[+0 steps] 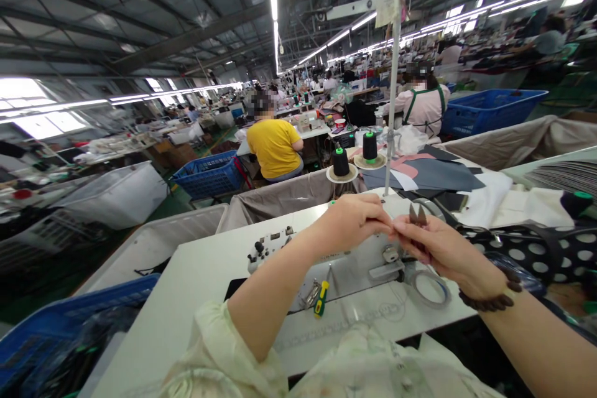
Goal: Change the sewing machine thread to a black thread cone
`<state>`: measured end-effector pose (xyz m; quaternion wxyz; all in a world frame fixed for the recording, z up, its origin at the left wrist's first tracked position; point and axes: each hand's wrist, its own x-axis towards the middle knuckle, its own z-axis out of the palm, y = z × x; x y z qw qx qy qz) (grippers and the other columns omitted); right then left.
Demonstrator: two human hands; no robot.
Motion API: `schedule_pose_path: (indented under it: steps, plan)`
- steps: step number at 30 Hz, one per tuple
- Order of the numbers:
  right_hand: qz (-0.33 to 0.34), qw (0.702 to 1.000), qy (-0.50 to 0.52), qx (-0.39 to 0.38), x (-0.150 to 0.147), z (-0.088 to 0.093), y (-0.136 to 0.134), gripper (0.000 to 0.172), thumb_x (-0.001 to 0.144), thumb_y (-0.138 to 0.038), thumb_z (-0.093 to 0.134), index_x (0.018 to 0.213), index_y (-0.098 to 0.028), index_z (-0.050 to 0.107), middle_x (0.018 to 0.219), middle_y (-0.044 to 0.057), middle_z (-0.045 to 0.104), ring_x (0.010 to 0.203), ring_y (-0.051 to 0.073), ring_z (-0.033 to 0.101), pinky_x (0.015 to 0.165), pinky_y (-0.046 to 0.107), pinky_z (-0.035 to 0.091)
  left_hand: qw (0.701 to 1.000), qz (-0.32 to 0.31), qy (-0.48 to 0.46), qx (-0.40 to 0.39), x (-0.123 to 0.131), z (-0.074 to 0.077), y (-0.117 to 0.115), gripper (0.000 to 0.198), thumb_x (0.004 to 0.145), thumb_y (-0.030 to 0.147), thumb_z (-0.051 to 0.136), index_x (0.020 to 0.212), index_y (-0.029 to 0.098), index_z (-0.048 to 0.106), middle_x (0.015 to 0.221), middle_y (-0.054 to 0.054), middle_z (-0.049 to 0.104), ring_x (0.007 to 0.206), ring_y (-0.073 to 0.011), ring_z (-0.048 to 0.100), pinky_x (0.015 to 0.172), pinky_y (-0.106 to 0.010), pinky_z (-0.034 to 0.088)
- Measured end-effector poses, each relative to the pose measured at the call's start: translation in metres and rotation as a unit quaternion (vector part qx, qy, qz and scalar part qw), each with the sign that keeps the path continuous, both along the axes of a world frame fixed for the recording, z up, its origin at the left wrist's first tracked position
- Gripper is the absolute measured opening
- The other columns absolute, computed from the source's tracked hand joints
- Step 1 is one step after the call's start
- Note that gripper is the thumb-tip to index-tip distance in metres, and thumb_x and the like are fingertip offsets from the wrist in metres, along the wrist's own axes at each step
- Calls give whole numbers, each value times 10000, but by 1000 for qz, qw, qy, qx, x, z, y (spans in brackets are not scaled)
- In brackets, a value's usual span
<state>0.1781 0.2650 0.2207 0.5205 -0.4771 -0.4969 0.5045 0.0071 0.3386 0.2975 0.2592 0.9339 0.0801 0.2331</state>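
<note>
Above the sewing machine [336, 267], my left hand [357, 221] is closed in a pinch, its fingertips meeting those of my right hand. Whatever lies between the fingertips is too small to make out. My right hand [436, 249] is closed around thread snips [418, 216], whose two dark blades point up above the fingers. Below my hands, a yellow and green screwdriver [321, 300] lies on the machine bed beside small metal parts [310, 294]. A roll of tape [429, 288] rests on the white table [186, 305], under my right hand.
Black thread cones [341, 163] stand behind the machine, near a metal pole [392, 99]. Cut fabric pieces [433, 173] lie at the back right. Blue crates [84, 329] and a fabric-lined bin [275, 202] border the table. A person in yellow [274, 148] sits ahead.
</note>
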Motion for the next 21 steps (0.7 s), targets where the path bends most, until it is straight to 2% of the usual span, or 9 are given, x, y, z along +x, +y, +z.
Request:
schedule_pose_path:
  steps: [1, 3, 6, 9, 13, 18, 21]
  plan:
    - [-28, 999, -4, 23, -1, 1, 4, 359, 757, -501, 609, 788, -144, 599, 439, -48, 372, 386, 61, 262, 380, 222, 143, 996, 13, -60, -65, -3, 0, 1, 114, 791, 202, 631, 718, 118, 660, 705, -13, 557, 668, -100, 513, 632, -203, 394]
    - [-71, 995, -8, 74, -6, 8, 14, 342, 782, -483, 591, 898, -161, 607, 460, -50, 371, 422, 79, 284, 402, 234, 164, 968, 46, -161, -187, -8, 2, 4, 201, 741, 298, 678, 664, 117, 633, 653, 1, 545, 613, -91, 487, 587, -206, 382]
    - [-102, 980, -26, 166, -19, 28, 24, 313, 800, -446, 581, 979, -193, 620, 538, -25, 435, 480, 105, 349, 434, 253, 237, 926, 111, -229, -278, -14, 6, 8, 285, 674, 382, 710, 627, 120, 607, 593, 19, 517, 559, -75, 429, 542, -204, 345]
    - [-130, 951, -104, 260, -29, 51, 30, 243, 779, -399, 606, 945, -226, 643, 769, 24, 565, 537, 111, 427, 469, 269, 319, 907, 167, -230, -310, -19, 7, 9, 287, 642, 387, 715, 632, 121, 608, 560, 28, 499, 518, -63, 374, 494, -201, 289]
    - [-71, 926, -187, 320, -36, 68, 37, 212, 775, -369, 605, 933, -235, 652, 765, 21, 584, 524, 110, 436, 471, 272, 335, 899, 173, -220, -336, -24, 8, 6, 308, 626, 400, 718, 623, 115, 600, 512, 44, 445, 499, -57, 339, 476, -199, 250]
    - [-10, 926, -207, 315, -36, 70, 48, 214, 788, -406, 598, 921, -254, 666, 766, 24, 599, 569, 128, 457, 483, 275, 332, 895, 164, -212, -356, -33, 8, 7, 352, 607, 433, 730, 608, 111, 591, 500, 54, 437, 486, -46, 329, 479, -196, 246]
    - [23, 945, -184, 271, -31, 71, 48, 219, 735, -423, 663, 853, -239, 680, 789, 44, 624, 596, 143, 474, 511, 289, 357, 898, 165, -189, -363, -39, 5, 10, 319, 631, 416, 724, 645, 117, 614, 491, 61, 430, 470, -46, 335, 468, -195, 257]
